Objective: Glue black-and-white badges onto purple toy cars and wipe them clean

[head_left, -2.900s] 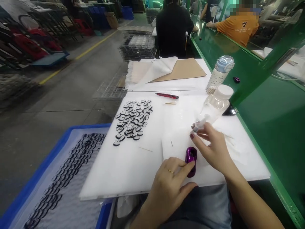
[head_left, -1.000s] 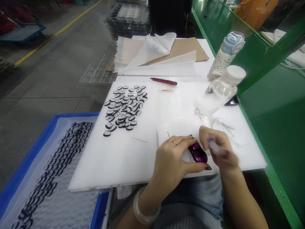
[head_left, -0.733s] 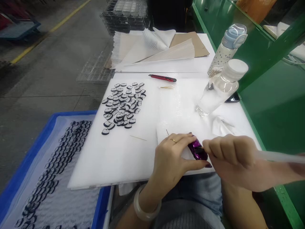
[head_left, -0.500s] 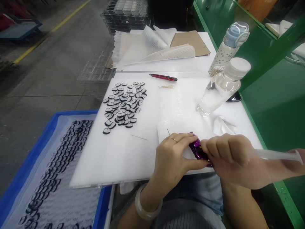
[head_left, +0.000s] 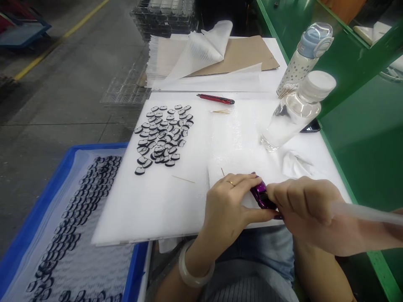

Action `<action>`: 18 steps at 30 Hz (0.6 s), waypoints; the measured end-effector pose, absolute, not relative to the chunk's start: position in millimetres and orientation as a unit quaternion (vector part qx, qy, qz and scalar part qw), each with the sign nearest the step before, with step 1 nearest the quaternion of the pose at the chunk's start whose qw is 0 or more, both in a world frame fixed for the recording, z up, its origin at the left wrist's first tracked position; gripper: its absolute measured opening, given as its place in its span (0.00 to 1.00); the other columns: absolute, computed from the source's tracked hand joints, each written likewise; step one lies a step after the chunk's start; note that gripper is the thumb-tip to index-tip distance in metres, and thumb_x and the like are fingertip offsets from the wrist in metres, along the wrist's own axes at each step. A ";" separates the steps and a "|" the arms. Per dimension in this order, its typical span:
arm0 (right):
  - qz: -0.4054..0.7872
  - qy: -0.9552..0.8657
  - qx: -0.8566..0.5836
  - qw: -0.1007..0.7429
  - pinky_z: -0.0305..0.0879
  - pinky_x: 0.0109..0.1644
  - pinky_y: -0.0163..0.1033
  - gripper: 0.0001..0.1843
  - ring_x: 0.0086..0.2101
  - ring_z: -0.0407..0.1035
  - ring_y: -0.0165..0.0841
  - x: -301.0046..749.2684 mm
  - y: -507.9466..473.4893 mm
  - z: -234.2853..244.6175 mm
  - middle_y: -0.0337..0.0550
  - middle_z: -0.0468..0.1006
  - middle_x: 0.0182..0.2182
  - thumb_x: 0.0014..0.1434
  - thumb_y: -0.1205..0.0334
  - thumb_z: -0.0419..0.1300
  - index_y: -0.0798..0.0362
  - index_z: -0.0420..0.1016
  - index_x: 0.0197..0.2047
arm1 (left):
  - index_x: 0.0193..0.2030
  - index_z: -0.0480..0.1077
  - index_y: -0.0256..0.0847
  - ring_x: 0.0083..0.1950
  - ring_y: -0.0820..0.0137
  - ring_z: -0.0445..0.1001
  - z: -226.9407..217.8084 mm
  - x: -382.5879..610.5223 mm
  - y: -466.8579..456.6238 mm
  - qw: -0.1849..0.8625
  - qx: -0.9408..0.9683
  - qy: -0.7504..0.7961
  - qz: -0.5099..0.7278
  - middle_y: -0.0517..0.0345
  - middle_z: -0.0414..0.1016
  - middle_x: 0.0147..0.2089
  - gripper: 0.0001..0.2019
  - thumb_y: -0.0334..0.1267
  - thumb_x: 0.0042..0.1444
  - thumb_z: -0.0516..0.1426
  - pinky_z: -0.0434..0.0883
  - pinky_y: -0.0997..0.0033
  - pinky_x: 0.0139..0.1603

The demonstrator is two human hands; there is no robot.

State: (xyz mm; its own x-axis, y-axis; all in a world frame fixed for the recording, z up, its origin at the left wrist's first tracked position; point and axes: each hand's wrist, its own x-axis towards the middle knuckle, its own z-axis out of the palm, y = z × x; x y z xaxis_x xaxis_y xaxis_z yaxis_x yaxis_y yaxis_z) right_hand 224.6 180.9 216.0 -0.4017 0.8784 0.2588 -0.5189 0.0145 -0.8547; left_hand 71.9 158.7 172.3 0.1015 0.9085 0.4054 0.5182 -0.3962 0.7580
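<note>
"Two hands, both closed. The left hand's (head_left: 229, 205) fingers (head_left: 243, 181) and thumb pinched the purple toy car (head_left: 262, 196) from either side."

"And the other?"

"The right hand (head_left: 302, 203) was curled tight round a clear plastic tube (head_left: 365, 213), with its knuckles up against the car. The tube's tip was hidden behind them."

"Where did the car sit?"

"On the white foam sheet (head_left: 151, 201), near its front edge, above the person's lap. A crumpled white wipe (head_left: 294, 165) lay just beyond the right hand, a clear bottle (head_left: 294, 115) stood farther back, and a dotted flask (head_left: 307, 54) behind that."

"To the left?"

"A heap of small black-and-white pieces (head_left: 162, 134), a red knife (head_left: 215, 99) past it, and a blue tray (head_left: 94, 147) of more pieces beside the sheet."
</note>
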 end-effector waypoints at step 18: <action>0.639 -0.502 -0.288 0.507 0.43 0.27 0.39 0.29 0.21 0.43 0.27 221.4 167.8 231.6 0.33 0.46 0.16 0.63 0.55 0.60 0.54 0.48 0.19 | 0.44 0.77 0.35 0.46 0.57 0.82 173.1 71.1 159.2 0.206 0.716 0.497 0.445 0.51 0.83 0.44 0.23 0.55 0.54 0.65 0.79 0.52 0.43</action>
State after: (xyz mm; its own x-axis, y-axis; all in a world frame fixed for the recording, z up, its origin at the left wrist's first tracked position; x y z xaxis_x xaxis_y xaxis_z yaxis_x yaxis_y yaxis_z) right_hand 221.4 167.8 231.6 -0.3209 0.9365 0.1411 -0.3586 0.0177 -0.9333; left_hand 71.1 159.2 173.1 0.1110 0.8946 0.4329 0.5285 -0.4221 0.7366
